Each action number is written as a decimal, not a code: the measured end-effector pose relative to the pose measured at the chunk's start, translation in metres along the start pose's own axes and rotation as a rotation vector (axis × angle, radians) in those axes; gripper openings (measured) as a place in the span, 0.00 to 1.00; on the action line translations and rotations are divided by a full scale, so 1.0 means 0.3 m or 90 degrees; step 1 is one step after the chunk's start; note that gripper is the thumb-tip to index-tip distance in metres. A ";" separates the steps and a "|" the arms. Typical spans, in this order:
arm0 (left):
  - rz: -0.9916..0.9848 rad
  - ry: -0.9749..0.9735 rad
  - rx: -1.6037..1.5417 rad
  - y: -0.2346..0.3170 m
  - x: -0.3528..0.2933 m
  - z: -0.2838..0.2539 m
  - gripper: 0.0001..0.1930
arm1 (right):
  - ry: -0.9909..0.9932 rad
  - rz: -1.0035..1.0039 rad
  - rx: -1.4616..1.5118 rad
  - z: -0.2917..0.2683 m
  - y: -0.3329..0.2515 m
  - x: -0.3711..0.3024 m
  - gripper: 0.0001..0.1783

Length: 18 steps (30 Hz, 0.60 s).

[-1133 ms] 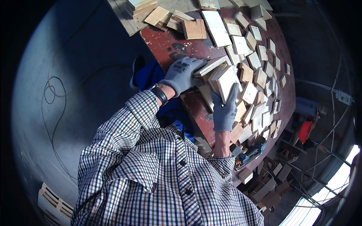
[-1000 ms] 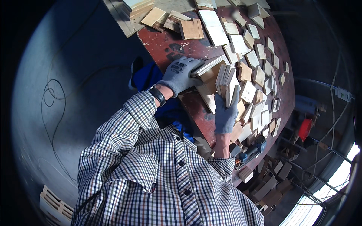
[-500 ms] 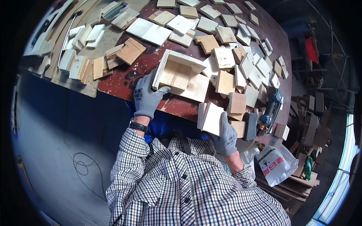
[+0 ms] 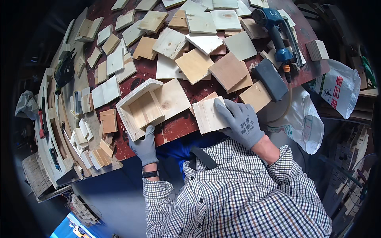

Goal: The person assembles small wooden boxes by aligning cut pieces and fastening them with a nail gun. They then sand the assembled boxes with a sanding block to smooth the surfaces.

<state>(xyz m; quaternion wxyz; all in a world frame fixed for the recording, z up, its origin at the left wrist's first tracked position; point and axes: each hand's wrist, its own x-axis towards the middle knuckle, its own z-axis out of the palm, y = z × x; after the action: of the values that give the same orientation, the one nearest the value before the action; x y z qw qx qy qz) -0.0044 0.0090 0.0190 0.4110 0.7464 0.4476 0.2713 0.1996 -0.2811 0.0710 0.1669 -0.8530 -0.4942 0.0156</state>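
A partly built wooden box (image 4: 168, 97), with raised walls, a divider and a flat board reaching right, rests on the dark red worktop near its front edge. My left hand (image 4: 145, 147), in a grey glove, grips the near lower corner of the box, thumb over the rim. To the right, my gloved right hand (image 4: 241, 122) closes on a small stack of wooden boards (image 4: 207, 117) at the table edge, fingers on top; its underside is hidden. Just beyond that hand lie a square plywood piece (image 4: 230, 72) and a dark grey block (image 4: 270, 80).
Many loose wooden pieces (image 4: 168, 43) cover the red worktop (image 4: 176, 133) beyond my hands. A blue nail gun (image 4: 278, 37) with a hose lies at the right, near a wooden stack (image 4: 316, 50). White plastic bags (image 4: 303, 121) hang off the right edge. Boards and tools line the left side.
My view has swung to the right, bringing the nail gun and bags closer to the middle. Both hands keep their hold; the right hand's fingers now reach farther over the top of the boards.
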 end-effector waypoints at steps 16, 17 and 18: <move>-0.034 0.041 0.006 -0.057 -0.006 -0.020 0.31 | 0.000 0.027 0.025 0.010 0.009 -0.004 0.45; -0.029 0.054 0.005 -0.059 -0.016 -0.015 0.31 | -0.003 0.031 0.022 0.005 0.003 -0.005 0.46; -0.027 0.075 0.001 -0.059 -0.027 -0.010 0.31 | -0.006 0.035 0.020 0.005 -0.003 -0.005 0.46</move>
<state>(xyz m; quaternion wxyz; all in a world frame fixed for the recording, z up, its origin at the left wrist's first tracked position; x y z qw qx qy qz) -0.0183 0.0076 0.0052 0.3888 0.7200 0.4867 0.3058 0.1979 -0.2816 0.0696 0.1775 -0.8635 -0.4711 0.0319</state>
